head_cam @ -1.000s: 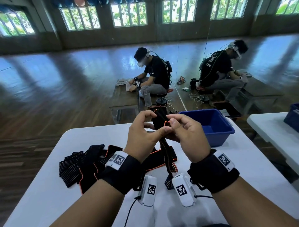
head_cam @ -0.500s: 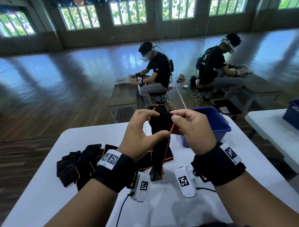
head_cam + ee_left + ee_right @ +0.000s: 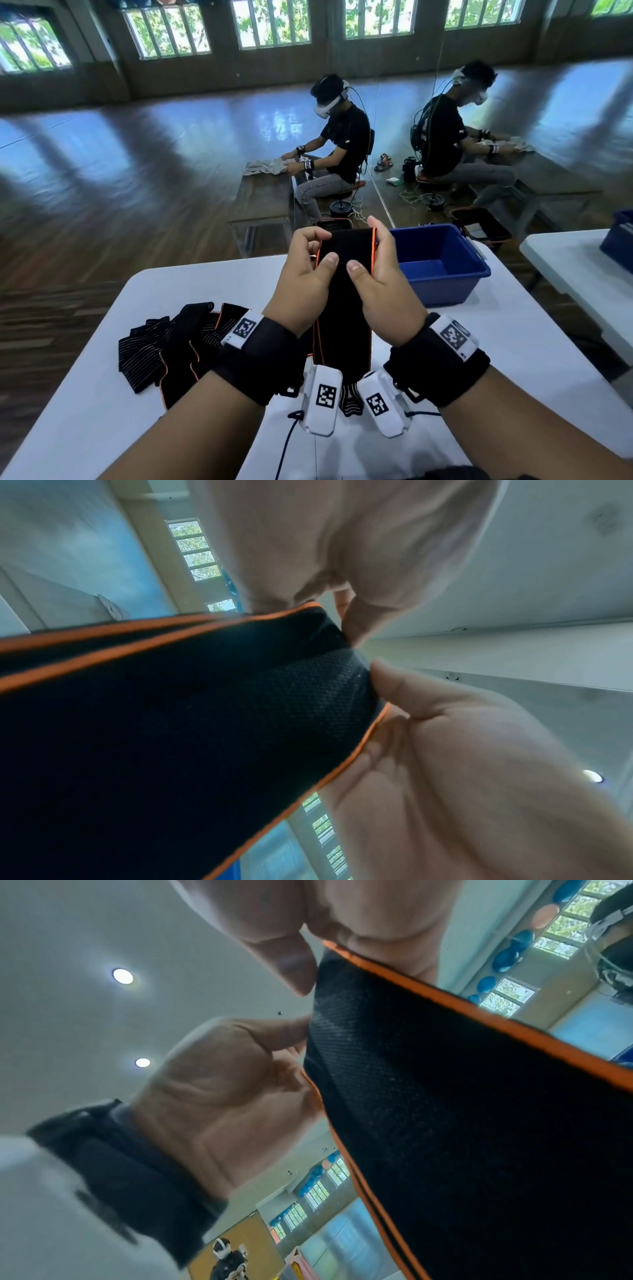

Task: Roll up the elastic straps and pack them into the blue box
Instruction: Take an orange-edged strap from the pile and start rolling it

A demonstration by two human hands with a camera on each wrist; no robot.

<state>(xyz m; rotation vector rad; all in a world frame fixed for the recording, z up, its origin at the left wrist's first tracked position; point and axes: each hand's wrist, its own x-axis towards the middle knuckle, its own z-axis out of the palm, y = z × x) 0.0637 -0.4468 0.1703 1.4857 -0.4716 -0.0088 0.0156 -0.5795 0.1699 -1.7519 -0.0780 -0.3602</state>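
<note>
I hold a black elastic strap [image 3: 342,308] with orange edges upright above the white table. My left hand [image 3: 323,248] and right hand [image 3: 366,250] pinch its top end, thumbs on the near face, fingers curled behind. The strap hangs flat between my wrists, its striped tail near the tabletop. The wrist views show the strap [image 3: 171,723] [image 3: 479,1096] close up, with my left hand [image 3: 222,1083] pinching one edge. The blue box [image 3: 442,267] stands open just right of my right hand and looks empty. A pile of black straps [image 3: 171,342] lies to the left.
The white table [image 3: 120,428] carries the pile and the box. To the right stands a second white table [image 3: 582,274] with another blue bin [image 3: 620,236]. Beyond the far edge a person [image 3: 342,137] sits at a low bench beside a wall mirror.
The strap was bunched and twisted between my fingertips; now it is spread flat and held by its top end. Both hands have shifted slightly apart.
</note>
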